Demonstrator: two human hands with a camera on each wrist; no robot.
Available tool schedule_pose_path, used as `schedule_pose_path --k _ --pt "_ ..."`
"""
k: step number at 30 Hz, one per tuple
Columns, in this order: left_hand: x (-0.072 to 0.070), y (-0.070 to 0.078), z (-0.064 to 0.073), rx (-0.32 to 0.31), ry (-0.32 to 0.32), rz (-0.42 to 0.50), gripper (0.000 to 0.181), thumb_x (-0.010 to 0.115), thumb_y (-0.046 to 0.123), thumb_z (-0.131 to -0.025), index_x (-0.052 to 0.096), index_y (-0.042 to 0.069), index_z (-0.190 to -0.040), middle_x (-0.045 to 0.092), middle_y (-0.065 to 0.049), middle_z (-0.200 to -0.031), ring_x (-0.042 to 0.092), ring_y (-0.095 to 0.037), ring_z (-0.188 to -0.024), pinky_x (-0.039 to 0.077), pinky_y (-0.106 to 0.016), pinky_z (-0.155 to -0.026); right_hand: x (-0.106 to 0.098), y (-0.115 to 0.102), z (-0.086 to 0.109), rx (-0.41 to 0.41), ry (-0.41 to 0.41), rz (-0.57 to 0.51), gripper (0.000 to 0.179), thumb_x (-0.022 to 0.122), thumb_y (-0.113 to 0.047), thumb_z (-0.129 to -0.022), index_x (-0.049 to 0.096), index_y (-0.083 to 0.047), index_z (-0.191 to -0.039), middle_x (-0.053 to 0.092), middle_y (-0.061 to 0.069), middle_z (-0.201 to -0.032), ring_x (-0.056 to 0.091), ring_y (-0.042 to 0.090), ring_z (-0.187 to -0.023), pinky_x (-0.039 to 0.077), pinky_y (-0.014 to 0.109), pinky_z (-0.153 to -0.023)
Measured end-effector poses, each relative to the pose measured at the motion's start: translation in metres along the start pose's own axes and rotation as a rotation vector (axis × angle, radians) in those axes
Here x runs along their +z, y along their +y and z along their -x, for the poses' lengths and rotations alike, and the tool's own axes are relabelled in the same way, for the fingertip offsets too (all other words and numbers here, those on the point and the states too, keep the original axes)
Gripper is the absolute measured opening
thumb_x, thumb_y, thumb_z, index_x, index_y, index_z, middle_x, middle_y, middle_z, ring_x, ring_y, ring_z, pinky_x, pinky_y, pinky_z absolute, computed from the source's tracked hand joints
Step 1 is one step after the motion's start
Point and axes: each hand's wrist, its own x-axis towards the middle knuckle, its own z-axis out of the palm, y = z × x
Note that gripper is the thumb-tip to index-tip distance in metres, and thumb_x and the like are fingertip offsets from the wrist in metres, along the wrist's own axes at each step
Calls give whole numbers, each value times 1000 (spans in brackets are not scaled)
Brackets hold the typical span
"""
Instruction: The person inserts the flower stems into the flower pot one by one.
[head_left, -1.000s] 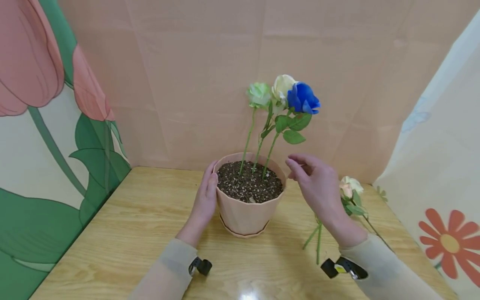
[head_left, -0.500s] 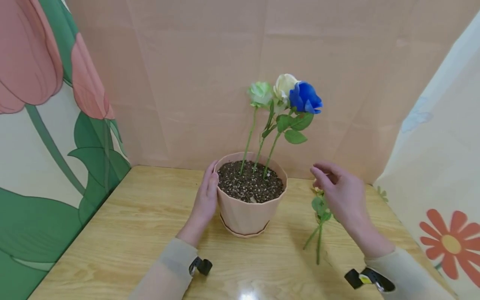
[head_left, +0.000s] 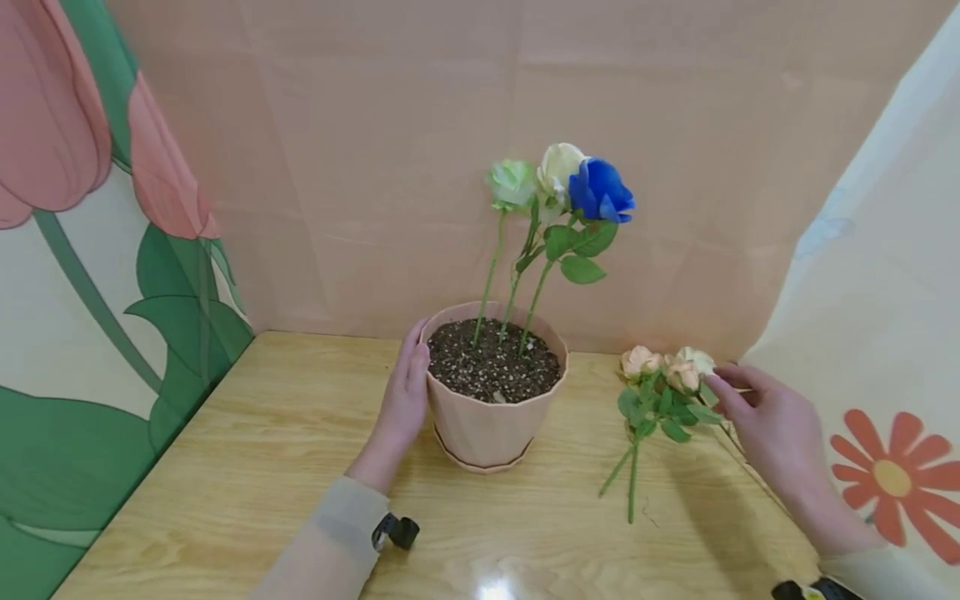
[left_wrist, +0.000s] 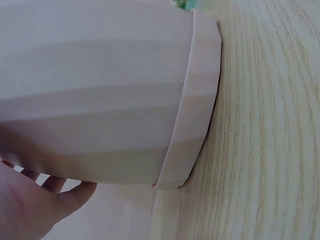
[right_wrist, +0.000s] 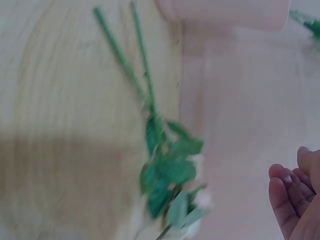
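Note:
My left hand point(head_left: 405, 392) rests against the left side of a pale pink flower pot point(head_left: 491, 425), its fingers spread along the wall in the left wrist view. The pot is filled with dark soil point(head_left: 487, 371). Three artificial roses stand in the soil: a pale green rose point(head_left: 512, 183), a cream rose point(head_left: 558, 171) and a blue rose point(head_left: 600, 192). At the right, my right hand point(head_left: 780, 433) hovers beside several cut roses point(head_left: 682, 372) in peach and white, fingers loosely curled. In the right wrist view its fingertips point(right_wrist: 280, 172) hold nothing and are apart from the leaves.
The roses on the wooden table point(head_left: 322, 417) have green stems point(head_left: 632, 483) pointing toward the front, and one dark stem runs right. Under the pot sits a matching saucer point(head_left: 483, 467). A pink cloth point(head_left: 390, 167) hangs close behind; printed flower cloths flank both sides.
My right hand has moved from beside the pot to the right, over to the loose roses, which now show more fully. My left hand has stayed on the pot.

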Motion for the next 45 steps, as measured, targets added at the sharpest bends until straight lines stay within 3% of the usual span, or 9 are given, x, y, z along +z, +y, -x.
schedule_pose_path --k 9,17,24,32,38,45 --pt "0 -1 -1 20 6 15 55 29 42 -120 36 27 -173 38 -8 -176 35 -36 -161 26 -65 -130 1 66 7 49 -112 85 53 62 -41 -114 69 6 -139 80 23 -107 74 18 -74 50 28 -55" --pt "1 -1 -1 17 8 8 55 29 41 -121 35 26 -173 37 -9 -176 35 -36 -161 25 -64 -130 3 111 13 82 -204 132 55 64 -42 -114 69 9 -136 81 19 -101 75 23 -77 50 32 -60" --pt "0 -1 -1 18 9 6 54 29 40 -121 35 26 -173 37 -9 -177 34 -36 -161 25 -64 -130 4 132 17 92 -254 163 52 69 -42 -111 75 7 -128 79 5 -88 73 22 -80 53 41 -66" --pt "1 1 0 14 3 22 55 29 40 -121 34 25 -174 36 -9 -177 33 -36 -162 25 -64 -131 6 152 23 122 -278 178 54 68 -47 -110 77 4 -126 79 18 -106 70 50 -105 55 61 -78" --pt "1 0 -1 15 3 17 55 28 40 -121 35 27 -174 36 -8 -177 33 -35 -162 25 -63 -131 4 159 23 142 -327 165 53 67 -49 -110 79 1 -126 78 23 -116 68 51 -110 54 60 -79" --pt "1 -3 -3 38 4 21 54 28 39 -121 35 26 -173 36 -7 -177 33 -33 -162 24 -62 -131 7 164 22 132 -400 156 48 73 -49 -107 83 -4 -120 80 18 -115 70 50 -110 55 63 -83"
